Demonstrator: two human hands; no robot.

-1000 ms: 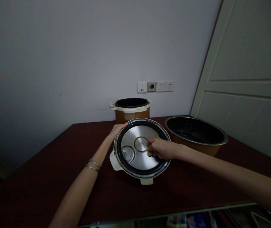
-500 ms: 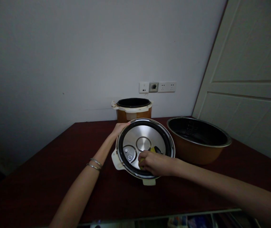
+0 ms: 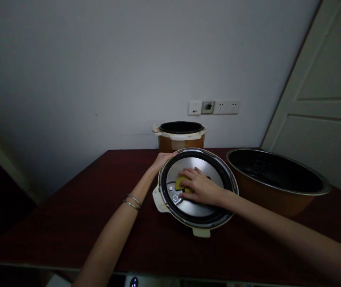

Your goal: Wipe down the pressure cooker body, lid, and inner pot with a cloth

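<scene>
Lid [image 3: 194,163] faces you, inner side showing, above the dark red table [image 3: 98,183], in front of the cooker body [image 3: 184,142] and just left of the inner pot [image 3: 269,187]. Your right hand [image 3: 202,188] has its fingers spread over a yellow sponge [image 3: 182,183], pressed to the metal. Your left hand [image 3: 163,160] grasps the rim, apparently, its fingertips partly hidden.

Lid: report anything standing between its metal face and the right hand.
A yellow sponge lies between the right hand and the metal face of the lid, partly under the fingers. Nothing visible separates the left hand from the lid's rim.
</scene>
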